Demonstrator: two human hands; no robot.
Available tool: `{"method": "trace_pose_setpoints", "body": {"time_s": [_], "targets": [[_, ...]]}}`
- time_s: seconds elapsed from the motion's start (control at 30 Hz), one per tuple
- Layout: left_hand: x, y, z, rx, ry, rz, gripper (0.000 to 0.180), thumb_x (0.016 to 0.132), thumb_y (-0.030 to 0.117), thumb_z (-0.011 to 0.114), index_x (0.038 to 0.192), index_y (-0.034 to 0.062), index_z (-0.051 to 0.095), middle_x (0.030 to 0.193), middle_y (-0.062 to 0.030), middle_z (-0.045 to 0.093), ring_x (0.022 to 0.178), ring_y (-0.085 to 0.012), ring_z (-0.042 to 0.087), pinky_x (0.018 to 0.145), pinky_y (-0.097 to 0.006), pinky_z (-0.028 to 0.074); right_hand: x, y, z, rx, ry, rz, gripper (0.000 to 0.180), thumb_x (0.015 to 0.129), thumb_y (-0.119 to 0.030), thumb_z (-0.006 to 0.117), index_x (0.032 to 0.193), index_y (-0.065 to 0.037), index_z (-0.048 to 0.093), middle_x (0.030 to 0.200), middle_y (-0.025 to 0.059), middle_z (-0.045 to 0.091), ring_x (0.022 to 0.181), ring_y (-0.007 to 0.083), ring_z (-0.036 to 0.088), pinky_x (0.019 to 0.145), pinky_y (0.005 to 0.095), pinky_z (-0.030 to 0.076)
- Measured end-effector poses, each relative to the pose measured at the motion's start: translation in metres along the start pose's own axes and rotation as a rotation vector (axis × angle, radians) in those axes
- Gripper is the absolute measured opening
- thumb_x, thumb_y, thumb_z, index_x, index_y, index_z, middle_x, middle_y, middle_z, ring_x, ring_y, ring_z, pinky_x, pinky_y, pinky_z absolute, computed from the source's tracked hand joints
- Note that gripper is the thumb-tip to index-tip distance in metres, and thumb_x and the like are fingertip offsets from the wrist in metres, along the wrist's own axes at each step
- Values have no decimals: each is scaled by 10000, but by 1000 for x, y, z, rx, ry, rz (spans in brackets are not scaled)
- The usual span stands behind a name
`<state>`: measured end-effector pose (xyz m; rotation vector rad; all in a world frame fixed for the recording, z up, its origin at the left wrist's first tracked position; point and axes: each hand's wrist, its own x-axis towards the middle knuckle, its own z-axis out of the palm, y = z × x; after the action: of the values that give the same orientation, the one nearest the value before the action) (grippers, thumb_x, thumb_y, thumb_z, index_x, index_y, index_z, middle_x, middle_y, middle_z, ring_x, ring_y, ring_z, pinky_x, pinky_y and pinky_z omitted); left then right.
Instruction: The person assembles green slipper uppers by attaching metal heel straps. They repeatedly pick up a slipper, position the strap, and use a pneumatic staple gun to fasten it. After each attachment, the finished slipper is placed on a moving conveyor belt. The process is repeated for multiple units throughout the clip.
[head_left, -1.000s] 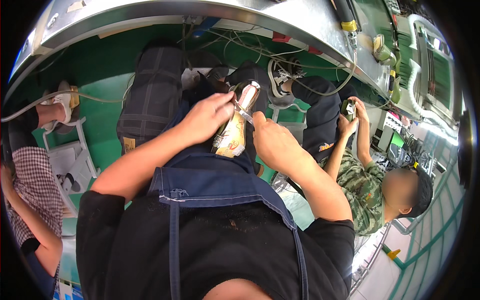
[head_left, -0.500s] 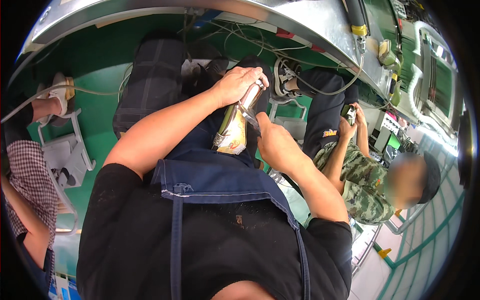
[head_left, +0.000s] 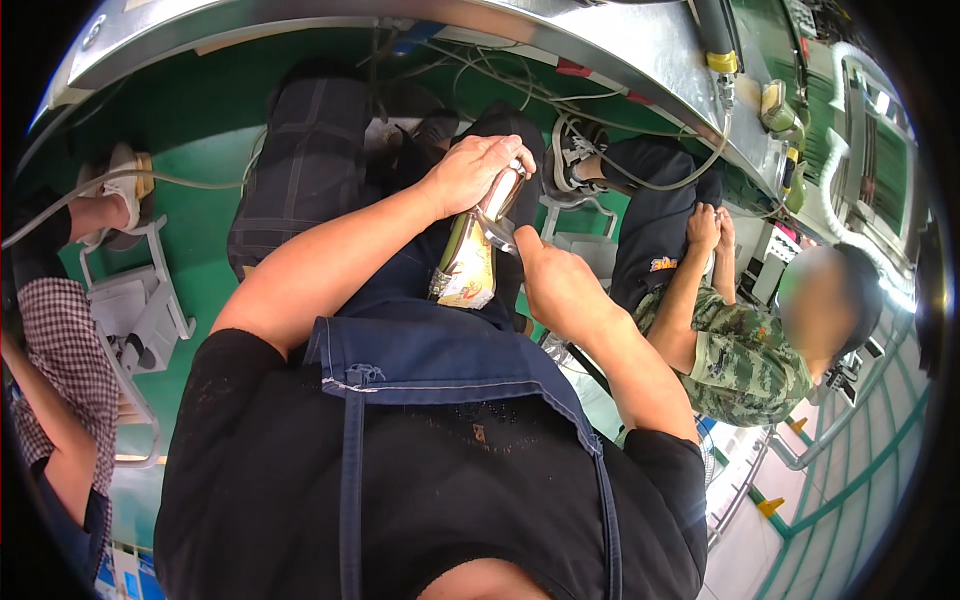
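On my lap, over the dark blue apron (head_left: 430,357), rests a shoe last (head_left: 466,272) with a shoe upper drawn over it; its pale gold underside faces up. The far end is wrapped by my left hand (head_left: 476,172), fingers curled over the tip. My right hand (head_left: 562,282) is closed round the handles of metal pincers (head_left: 498,233). Their curved head touches the last's edge near its middle, close to my left palm. The handles are mostly hidden inside my right fist, and what the jaws bite on is too small to tell.
A metal workbench (head_left: 640,45) curves along the far side, with cables (head_left: 520,85) hanging below. At the right sits a co-worker in a camouflage shirt (head_left: 745,365), hands together. Another person in checked cloth (head_left: 70,330) is at the left, beside a grey stool (head_left: 140,300).
The pincers' head has turned slightly against the last's edge, and my right hand has shifted a little. My left hand keeps its hold. The co-worker at the right has moved hands and head.
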<state>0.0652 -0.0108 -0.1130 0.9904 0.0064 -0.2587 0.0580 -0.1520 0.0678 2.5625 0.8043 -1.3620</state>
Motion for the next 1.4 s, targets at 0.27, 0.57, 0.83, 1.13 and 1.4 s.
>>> {"method": "trace_pose_setpoints", "body": {"time_s": [0.27, 0.57, 0.83, 1.13, 1.4], "targets": [[0, 0, 0, 13, 10, 56, 563, 1128, 469, 370, 1018, 46, 724, 818, -40, 675, 748, -117, 593, 750, -287, 500, -2, 0, -1, -3, 19, -23, 386, 787, 87, 649, 1093, 11, 428, 951, 289, 674, 877, 486, 689, 761, 532, 563], [3, 0, -3, 26, -23, 42, 571, 1128, 478, 364, 1017, 42, 718, 852, -47, 677, 776, -124, 597, 779, -296, 498, 4, 2, -36, 351, -197, -20, 322, 910, -47, 696, 1152, 6, 491, 862, 196, 642, 816, 352, 685, 746, 467, 515], [5, -7, -1, -61, -34, 31, 592, 1126, 503, 369, 1011, 35, 713, 879, -49, 673, 788, -131, 593, 778, -299, 491, 43, 47, -66, 681, -596, -37, 256, 1044, -120, 601, 1262, 6, 553, 1005, 103, 712, 958, 178, 706, 892, 338, 545], [5, -9, -3, -59, -42, 4, 600, 1125, 510, 372, 1015, 27, 710, 873, -48, 664, 784, -133, 586, 767, -301, 491, 46, 31, -68, 582, -628, 89, 234, 978, -205, 715, 1015, -31, 563, 796, 14, 588, 698, 132, 597, 642, 327, 498], [7, -15, -3, -34, -47, 3, 611, 1126, 517, 363, 1023, 22, 707, 917, -52, 677, 841, -139, 601, 823, -301, 498, 51, 37, -60, 422, -558, 13, 272, 837, -57, 782, 911, -47, 520, 734, -11, 481, 697, 114, 447, 626, 308, 413]]}}
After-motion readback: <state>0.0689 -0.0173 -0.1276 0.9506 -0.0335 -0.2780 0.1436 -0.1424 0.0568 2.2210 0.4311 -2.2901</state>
